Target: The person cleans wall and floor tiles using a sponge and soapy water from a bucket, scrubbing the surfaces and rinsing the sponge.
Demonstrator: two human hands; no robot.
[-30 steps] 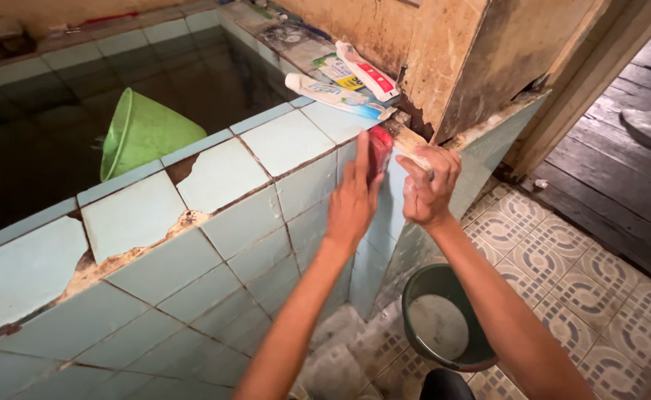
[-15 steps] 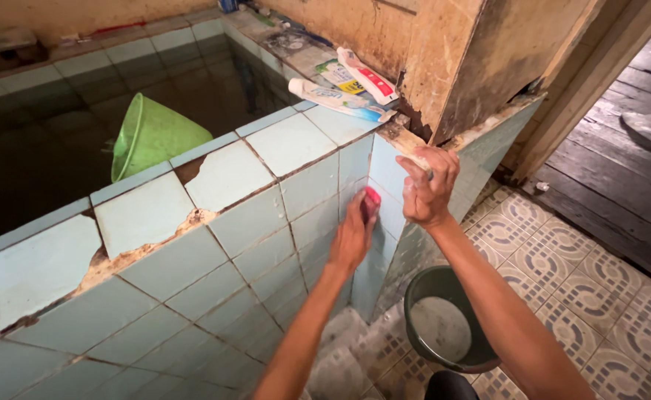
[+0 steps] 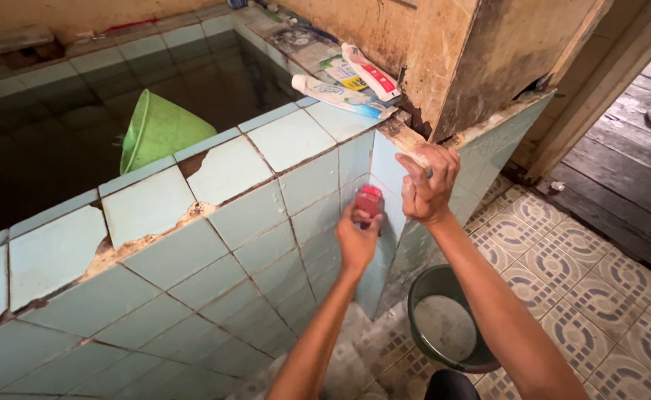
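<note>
Red scrubbing pad (image 3: 369, 201), gripped in the left hand (image 3: 358, 238) and pressed flat against the pale blue tiled wall (image 3: 266, 244) of a water tank, close to its outer corner. The right hand (image 3: 427, 185) curls closed over the broken corner ledge (image 3: 407, 139), bracing the body; whether it holds anything small cannot be told. On the tank's rim lie two toothpaste tubes (image 3: 344, 96) and, beside them, a flat sachet. A green plastic dipper (image 3: 158, 132) leans tilted inside the tank. A dark bucket (image 3: 447, 326) stands on the patterned floor tiles (image 3: 562, 267), just below the corner. Several rim tiles are cracked, exposing mortar. For sound scrubbing, the pad is best kept flat to the glaze, worked with even pressure along the grout lines, and steered clear of the chipped edges, where loose tile could lift or cut the fingers.
</note>
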